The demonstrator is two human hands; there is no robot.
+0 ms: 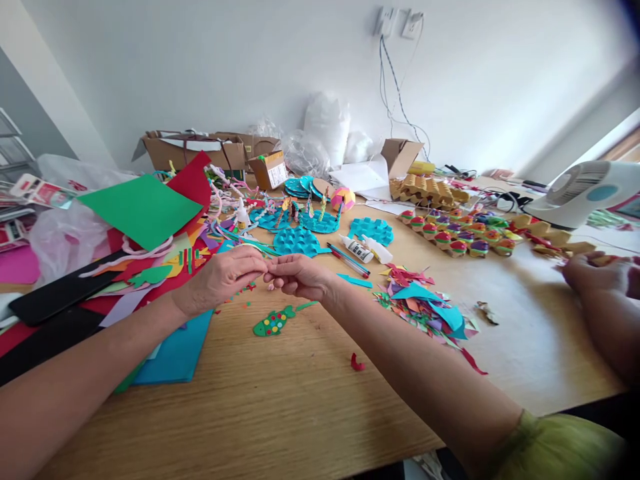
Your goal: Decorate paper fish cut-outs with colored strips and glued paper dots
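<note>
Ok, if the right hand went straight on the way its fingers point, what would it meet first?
Most likely the left hand, directly opposite the right hand; the two look all but touching, though any small gap in depth is unclear.

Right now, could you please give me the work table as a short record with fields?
Hands: left hand and right hand meet at fingertips; anything pinched between is too small to tell
Nearer the body: green paper fish with coloured dots, flat on wooden table
Left: large green paper sheet
Right: pile of multicoloured paper scraps
Beyond: two white plastic bottles, lying side by side
Co-worker: another person's hand, at right edge
</note>
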